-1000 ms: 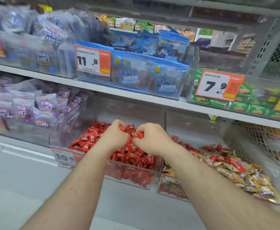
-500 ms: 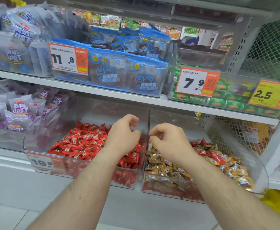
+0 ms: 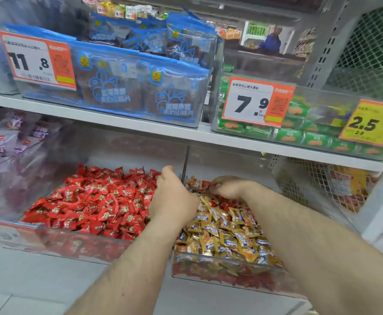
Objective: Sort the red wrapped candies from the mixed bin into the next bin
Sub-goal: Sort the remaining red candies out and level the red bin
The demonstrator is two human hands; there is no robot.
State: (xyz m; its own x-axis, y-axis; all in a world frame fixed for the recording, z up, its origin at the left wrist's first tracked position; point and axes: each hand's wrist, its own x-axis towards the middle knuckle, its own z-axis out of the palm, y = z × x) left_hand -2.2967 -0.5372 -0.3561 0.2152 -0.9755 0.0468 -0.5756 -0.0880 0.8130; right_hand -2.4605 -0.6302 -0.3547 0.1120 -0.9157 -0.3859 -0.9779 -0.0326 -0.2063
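Hands are both working at the divider between the bins. I'm digging my right hand [image 3: 228, 187] into the mixed bin [image 3: 226, 260], fingers curling around a red candy [image 3: 205, 184] at the back. My left hand [image 3: 171, 196] is hovering over the red bin [image 3: 83, 241], loosely curled; whether it's holding anything, I can't tell.

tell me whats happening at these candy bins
A person is sorting candy on a shop shelf with bare hands. The right hand reaches into the back of the mixed bin of gold and red sweets, fingers curled among the wrappers. The left hand hovers at the divider, beside the bin of red candies. Red pieces still show in the mixed bin.
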